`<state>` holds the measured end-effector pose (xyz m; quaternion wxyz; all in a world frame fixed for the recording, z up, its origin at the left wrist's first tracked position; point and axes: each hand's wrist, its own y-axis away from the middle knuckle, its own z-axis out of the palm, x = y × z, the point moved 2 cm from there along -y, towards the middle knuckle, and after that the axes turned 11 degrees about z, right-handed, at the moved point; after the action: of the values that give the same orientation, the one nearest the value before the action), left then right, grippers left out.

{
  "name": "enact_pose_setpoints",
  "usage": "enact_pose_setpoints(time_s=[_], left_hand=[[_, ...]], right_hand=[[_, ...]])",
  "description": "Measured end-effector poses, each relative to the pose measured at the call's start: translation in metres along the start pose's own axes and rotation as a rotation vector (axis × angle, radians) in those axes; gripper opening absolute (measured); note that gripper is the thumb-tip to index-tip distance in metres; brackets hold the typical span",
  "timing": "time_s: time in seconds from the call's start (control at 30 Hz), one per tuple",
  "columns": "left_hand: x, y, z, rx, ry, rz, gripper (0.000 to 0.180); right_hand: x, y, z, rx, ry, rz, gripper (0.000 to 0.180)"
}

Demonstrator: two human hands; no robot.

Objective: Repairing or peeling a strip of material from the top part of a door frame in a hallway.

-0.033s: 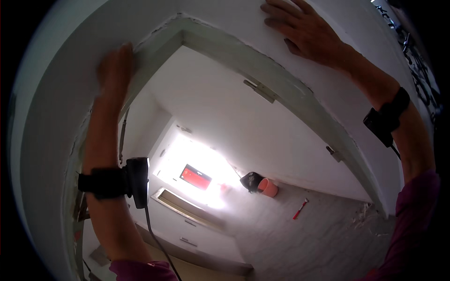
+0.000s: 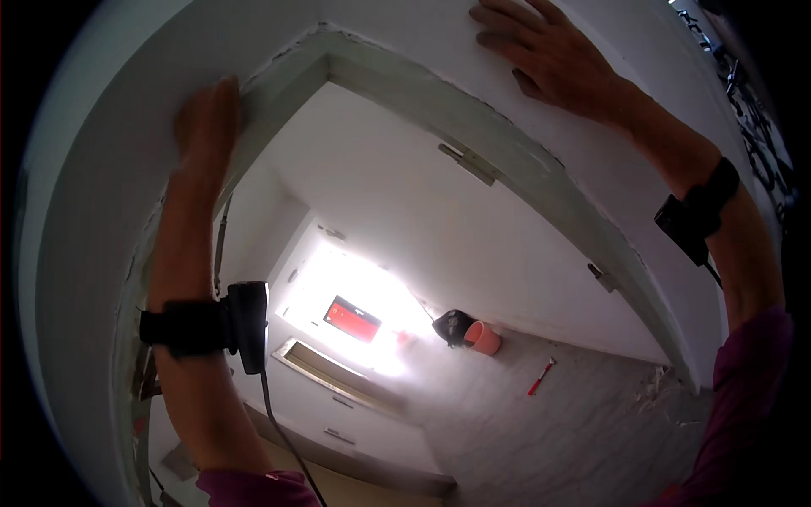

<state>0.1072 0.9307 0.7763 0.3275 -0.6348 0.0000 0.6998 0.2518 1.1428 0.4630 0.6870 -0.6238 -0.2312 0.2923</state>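
Observation:
My left hand (image 2: 207, 122) is closed at the upper left of a pale green-grey door frame (image 2: 405, 93), against the seam where frame meets white wall. Its fingers are curled; whatever they hold, if anything, is hidden and slightly blurred. My right hand (image 2: 553, 63) lies on the white wall (image 2: 431, 42) above the frame, fingers stretched out and holding nothing. A rough, chipped line runs along the frame's outer edge. Two metal hinges, an upper one (image 2: 469, 163) and a lower one (image 2: 602, 277), sit on the frame's right side.
Through the opening, a pink bucket (image 2: 483, 338) stands beside a black bag (image 2: 453, 328). A red-handled tool (image 2: 541, 377) and pale scraps (image 2: 657, 390) lie on the grey floor. Straps with black devices, one on the left (image 2: 247, 328) and one on the right (image 2: 683, 226), circle my forearms, trailing cables.

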Motion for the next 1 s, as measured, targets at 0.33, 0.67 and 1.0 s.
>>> enact_pose_setpoints(time_s=[0.33,0.67,1.0], left_hand=[[0.008,0.006,0.024,0.338,0.059,-0.053,0.021],[0.013,0.005,0.029,0.385,-0.057,0.022,0.014],[0.026,-0.017,0.015,0.117,-0.183,0.144,0.008]], right_hand=[[0.004,0.003,0.008,-0.057,0.061,0.008,0.049],[0.004,0.002,0.006,-0.098,0.005,0.007,0.049],[0.005,0.005,0.008,-0.139,0.017,-0.005,0.049]])
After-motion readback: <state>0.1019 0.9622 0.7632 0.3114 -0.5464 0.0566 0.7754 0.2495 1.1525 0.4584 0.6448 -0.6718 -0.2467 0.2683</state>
